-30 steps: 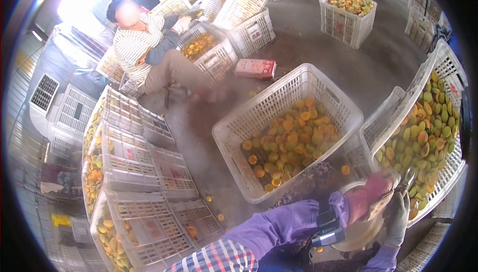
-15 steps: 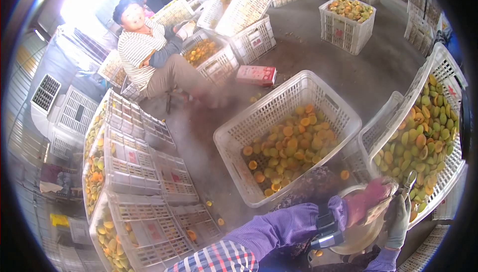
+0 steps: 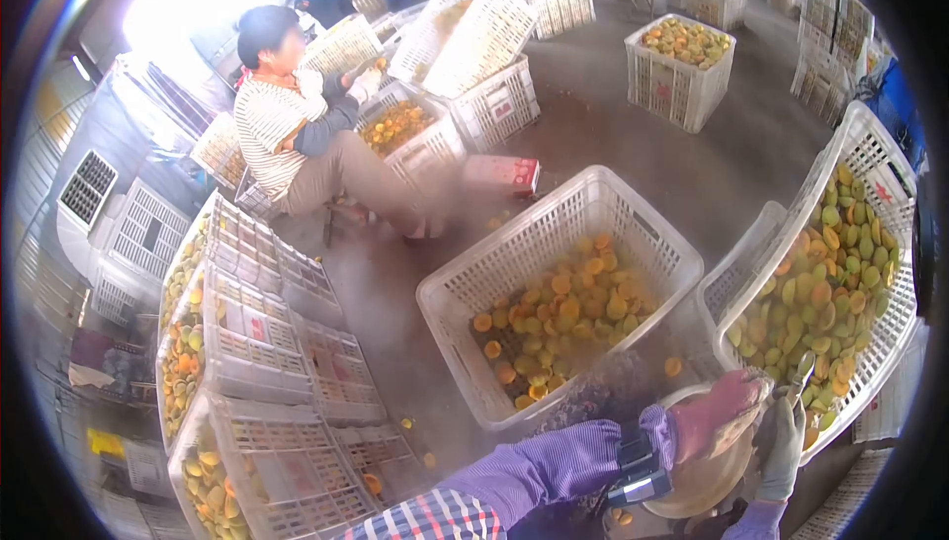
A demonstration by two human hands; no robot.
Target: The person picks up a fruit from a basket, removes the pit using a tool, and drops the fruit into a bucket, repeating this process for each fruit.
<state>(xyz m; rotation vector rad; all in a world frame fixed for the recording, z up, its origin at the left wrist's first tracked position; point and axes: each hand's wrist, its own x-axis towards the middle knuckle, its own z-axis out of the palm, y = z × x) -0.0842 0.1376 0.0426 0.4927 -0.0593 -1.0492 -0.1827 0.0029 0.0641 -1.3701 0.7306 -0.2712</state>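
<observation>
My left hand (image 3: 722,412), in a pink and dirty tan glove, is closed above a round pale basin (image 3: 707,486). What its fingers hold, if anything, is hidden. Close beside it on the right, my right hand (image 3: 783,446) wears a grey glove and grips a shiny metal spoon-like tool (image 3: 807,368), its rounded end pointing up. Just beyond that tool is a tilted white crate (image 3: 885,145) heaped with green and orange fruit (image 3: 830,283). A larger white crate (image 3: 465,342) ahead of me contains fruit pieces (image 3: 573,313), several of them halved.
Stacked crates of fruit (image 3: 287,342) line the left side. A co-worker (image 3: 287,125) in a striped top sits beside a crate of orange fruit (image 3: 395,127). A red and white box (image 3: 502,175) lies on the floor. Another full crate (image 3: 682,81) stands farther back; loose fruit (image 3: 673,366) dots the floor.
My view has tilted slightly upward, so most things sit lower in the frame. Both my hands stay close together over the basin. The co-worker's head has turned toward their own hands.
</observation>
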